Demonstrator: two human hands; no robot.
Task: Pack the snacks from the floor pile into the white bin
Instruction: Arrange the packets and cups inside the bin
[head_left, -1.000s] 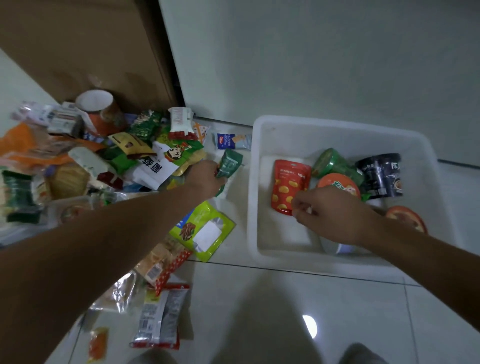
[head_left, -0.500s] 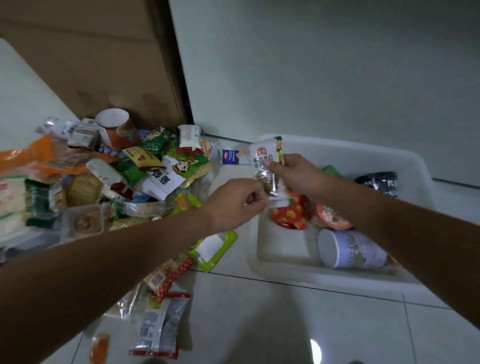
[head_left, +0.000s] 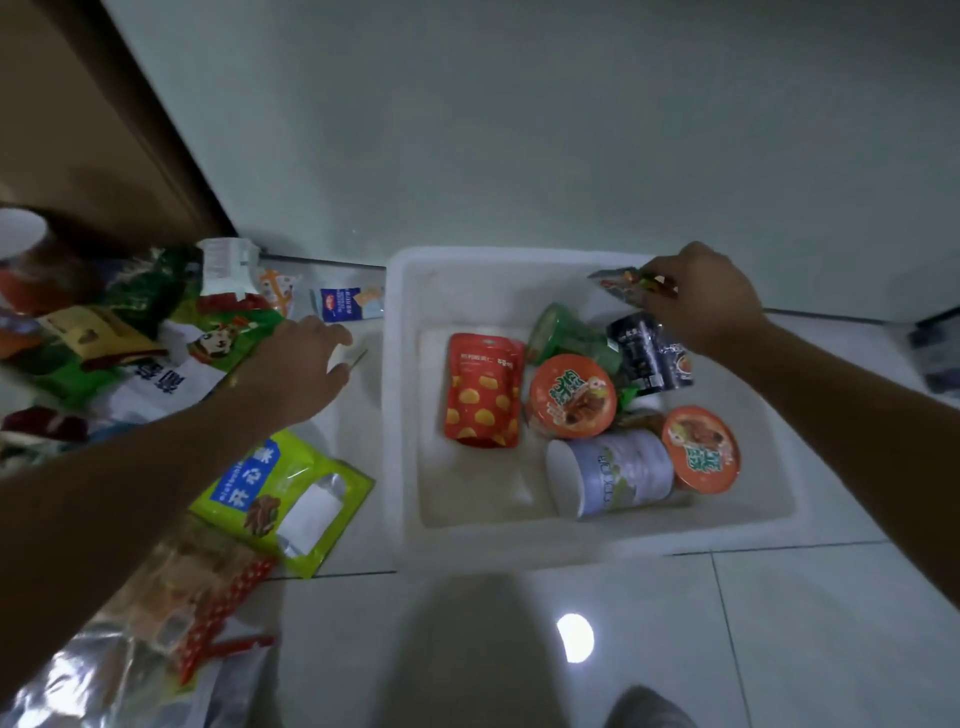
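Observation:
The white bin (head_left: 519, 262) stands on the tiled floor against the wall. Inside lie a red pouch (head_left: 483, 389), two orange-lidded cups (head_left: 571, 397) (head_left: 701, 449), a green cup (head_left: 563, 332), a black cup (head_left: 649, 356) and a pale cup on its side (head_left: 613, 473). My right hand (head_left: 709, 304) holds a small snack packet (head_left: 631, 283) over the bin's far right corner. My left hand (head_left: 296, 361) hovers with fingers spread at the pile's right edge, just left of the bin. The snack pile (head_left: 150, 332) covers the floor on the left.
A green pouch (head_left: 283, 493) lies by the bin's front left corner, a small blue-and-white packet (head_left: 348, 304) by its far left corner. Foil and clear packets (head_left: 156, 639) lie under my left forearm. A brown door (head_left: 78, 130) stands behind the pile. A dark object (head_left: 935, 353) lies far right.
My left hand handed a small packet to my right hand, which carried it rightward over the bin's far corner. The left hand has drawn back toward the pile, empty.

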